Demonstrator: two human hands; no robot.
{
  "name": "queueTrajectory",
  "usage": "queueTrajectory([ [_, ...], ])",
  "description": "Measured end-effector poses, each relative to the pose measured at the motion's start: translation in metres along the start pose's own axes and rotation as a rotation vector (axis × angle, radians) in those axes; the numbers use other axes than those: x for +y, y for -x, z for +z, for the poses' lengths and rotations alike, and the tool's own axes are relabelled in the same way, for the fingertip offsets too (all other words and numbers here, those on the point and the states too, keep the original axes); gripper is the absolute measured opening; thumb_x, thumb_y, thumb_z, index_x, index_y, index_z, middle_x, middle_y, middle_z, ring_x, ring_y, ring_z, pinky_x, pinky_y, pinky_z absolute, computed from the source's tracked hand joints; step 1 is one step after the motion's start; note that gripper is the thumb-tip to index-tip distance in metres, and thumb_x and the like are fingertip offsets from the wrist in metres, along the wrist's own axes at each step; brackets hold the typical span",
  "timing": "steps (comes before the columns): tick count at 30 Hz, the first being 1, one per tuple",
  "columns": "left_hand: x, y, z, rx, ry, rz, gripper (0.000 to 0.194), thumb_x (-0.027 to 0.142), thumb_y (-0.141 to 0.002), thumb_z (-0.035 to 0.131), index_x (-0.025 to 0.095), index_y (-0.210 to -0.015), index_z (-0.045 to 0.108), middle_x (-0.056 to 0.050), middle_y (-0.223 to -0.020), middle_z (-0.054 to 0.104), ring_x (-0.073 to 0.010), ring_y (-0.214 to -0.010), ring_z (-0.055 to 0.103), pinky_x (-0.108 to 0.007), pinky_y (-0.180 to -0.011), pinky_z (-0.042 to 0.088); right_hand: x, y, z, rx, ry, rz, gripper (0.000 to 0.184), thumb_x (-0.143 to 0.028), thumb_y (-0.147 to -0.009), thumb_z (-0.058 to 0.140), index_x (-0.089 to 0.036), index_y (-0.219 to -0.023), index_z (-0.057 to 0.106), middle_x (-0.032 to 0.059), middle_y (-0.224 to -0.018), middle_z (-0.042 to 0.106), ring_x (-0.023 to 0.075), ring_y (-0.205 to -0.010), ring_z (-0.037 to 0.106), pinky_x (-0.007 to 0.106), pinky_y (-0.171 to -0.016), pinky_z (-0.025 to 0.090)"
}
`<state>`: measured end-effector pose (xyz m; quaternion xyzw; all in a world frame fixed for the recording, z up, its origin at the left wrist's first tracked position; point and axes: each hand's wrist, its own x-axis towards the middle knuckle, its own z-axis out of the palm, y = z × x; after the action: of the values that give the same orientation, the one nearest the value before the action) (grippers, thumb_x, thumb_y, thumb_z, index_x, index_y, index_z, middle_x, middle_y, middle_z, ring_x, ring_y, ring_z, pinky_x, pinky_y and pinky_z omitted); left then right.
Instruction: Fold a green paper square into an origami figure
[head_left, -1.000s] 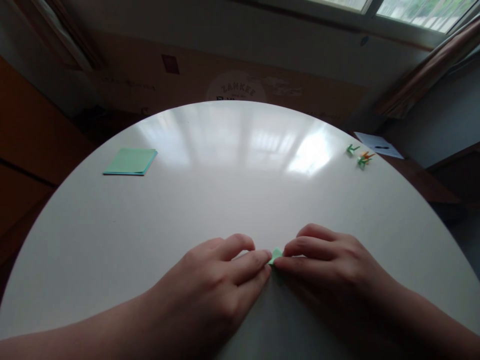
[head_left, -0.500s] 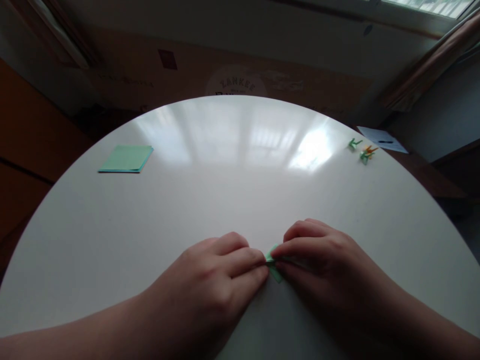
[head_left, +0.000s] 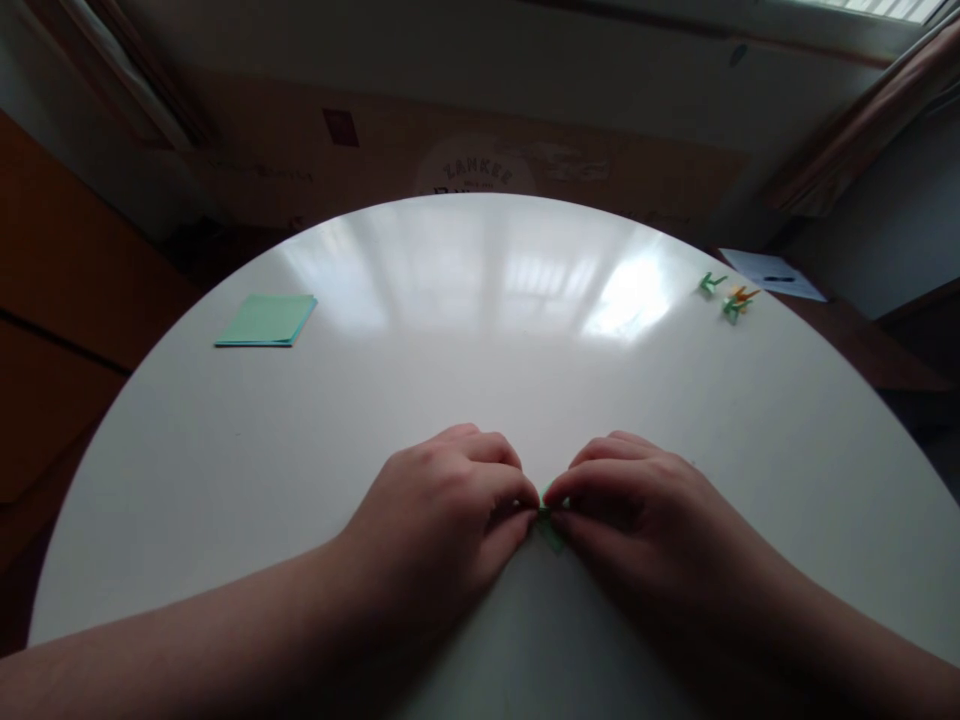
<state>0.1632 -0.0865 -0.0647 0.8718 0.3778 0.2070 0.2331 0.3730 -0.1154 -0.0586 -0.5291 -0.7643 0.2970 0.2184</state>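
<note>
A small piece of folded green paper [head_left: 551, 535] is held low over the near middle of the white table. My left hand [head_left: 450, 510] pinches its left side between thumb and forefinger. From the other side, my right hand [head_left: 637, 510] grips the same paper with thumb and fingertips. The two sets of fingertips almost meet, and they cover most of the paper, so its exact folded shape is hidden. Only a pale green flap shows below the fingers and a sliver above.
On the round white table [head_left: 465, 390], a stack of green and blue paper squares [head_left: 270, 320] lies at the far left. Small green origami cranes [head_left: 711, 284] and an orange origami crane [head_left: 742, 294] stand at the far right. Beyond the edge rests a white sheet [head_left: 776, 275] with a dark object.
My left hand has lifted slightly, its fingers now more arched in a pinch. Less of the green paper shows between the hands. The whole view has shifted a little.
</note>
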Motion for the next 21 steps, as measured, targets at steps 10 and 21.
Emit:
queueTrajectory([
  [10,0.0047,-0.0025,-0.0005,-0.038,-0.009,-0.063,0.014,0.017,-0.081,0.063,0.025,-0.078,0.074,0.002,-0.086,0.071,-0.0171,-0.081,0.063,-0.027,-0.069,0.045,-0.0022,-0.0008,-0.0002,0.000,0.019,0.013,0.021,-0.010,-0.081,0.070,-0.030,-0.084,0.077,-0.0028,-0.080,0.070,0.0174,-0.083,0.063,0.031,-0.073,0.049],
  [21,-0.0036,0.0016,-0.0047,-0.043,0.052,-0.046,0.017,0.015,-0.082,0.065,0.029,-0.079,0.075,0.006,-0.087,0.069,-0.0136,-0.079,0.062,-0.025,-0.070,0.044,-0.0066,-0.0010,0.0010,0.013,0.035,0.061,0.024,-0.007,-0.078,0.070,-0.031,-0.079,0.076,-0.0036,-0.079,0.069,0.0170,-0.081,0.062,0.029,-0.071,0.048],
])
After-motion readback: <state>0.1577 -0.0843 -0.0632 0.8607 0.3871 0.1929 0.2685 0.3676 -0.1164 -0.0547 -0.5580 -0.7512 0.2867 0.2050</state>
